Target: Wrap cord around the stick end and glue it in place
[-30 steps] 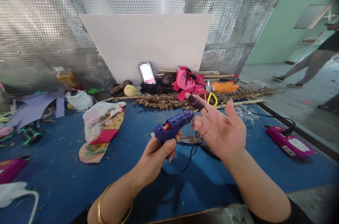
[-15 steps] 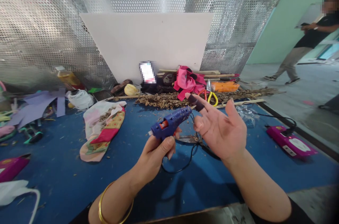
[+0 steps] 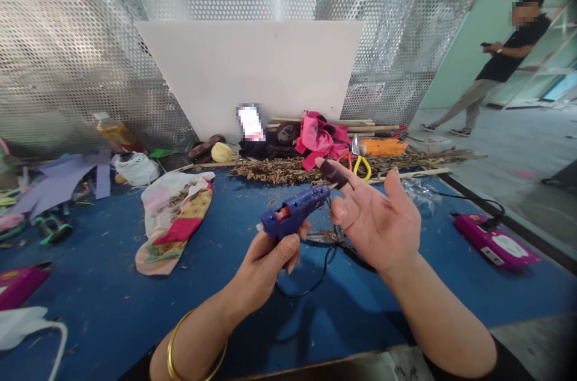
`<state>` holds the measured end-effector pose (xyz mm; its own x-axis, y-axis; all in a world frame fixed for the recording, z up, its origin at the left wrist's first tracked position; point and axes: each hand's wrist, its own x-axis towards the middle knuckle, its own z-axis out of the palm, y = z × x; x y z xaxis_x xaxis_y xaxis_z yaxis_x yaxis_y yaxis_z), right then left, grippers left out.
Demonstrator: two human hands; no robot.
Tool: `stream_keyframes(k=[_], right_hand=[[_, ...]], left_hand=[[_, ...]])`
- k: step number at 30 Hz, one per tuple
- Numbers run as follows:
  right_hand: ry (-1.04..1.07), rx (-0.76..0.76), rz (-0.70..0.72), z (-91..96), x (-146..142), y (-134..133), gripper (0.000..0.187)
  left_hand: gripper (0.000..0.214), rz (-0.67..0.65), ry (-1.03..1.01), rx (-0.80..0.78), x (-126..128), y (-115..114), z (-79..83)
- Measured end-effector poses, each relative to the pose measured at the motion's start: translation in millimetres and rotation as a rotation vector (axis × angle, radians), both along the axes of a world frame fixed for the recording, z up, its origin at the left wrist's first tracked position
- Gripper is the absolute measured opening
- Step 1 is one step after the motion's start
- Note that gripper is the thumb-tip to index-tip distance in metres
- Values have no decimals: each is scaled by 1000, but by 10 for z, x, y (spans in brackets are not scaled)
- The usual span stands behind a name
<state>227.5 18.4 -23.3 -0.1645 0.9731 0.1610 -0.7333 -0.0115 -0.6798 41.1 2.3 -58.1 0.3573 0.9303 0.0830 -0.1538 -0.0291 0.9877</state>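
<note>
My left hand is closed round the handle of a blue hot glue gun, which tilts up to the right. My right hand is turned palm up with the thumb held apart and the lower fingers partly curled. A dark purple band-like piece lies across or round its outstretched finger; I cannot tell which. The glue gun's nozzle points at this piece, very close to it; whether they touch is unclear. Behind the hands, a dark-jawed pair of shears or pliers lies on the table, partly hidden by my right hand.
On the blue table lie a patchwork cloth piece, dried stalks, pink fabric, yellow-handled scissors and a magenta power strip. A lit phone leans by the white board. A person stands right.
The glue gun has shifted slightly right, its nozzle nearer the dark purple piece. My right hand stays almost still. The person in the background has moved left.
</note>
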Motion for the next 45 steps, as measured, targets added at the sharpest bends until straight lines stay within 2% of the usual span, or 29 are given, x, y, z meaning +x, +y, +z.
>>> stream_keyframes(k=[7,13,18,27,41,45], right_hand=[[5,3,4,7,-5,-5,60],[-13,7,-4,-2,2,4,60],[19,5,13,-1,3,4,61],[40,9,25,-24,17,18,63],[115,4,81,-18,21,13,66],[122,-1,75,-16,16,14,65]], left_hand=[[45,-32,-39,2,-1,7,-25],[48,11,-21,-36,2,-3,-30],[44,-48,-23,0,-3,-2,-12],[37,-27,-97,25,-41,27,-98],[48,-3,-41,-25,-24,17,-72],[46,-19,-30,2,-16,16,-67]])
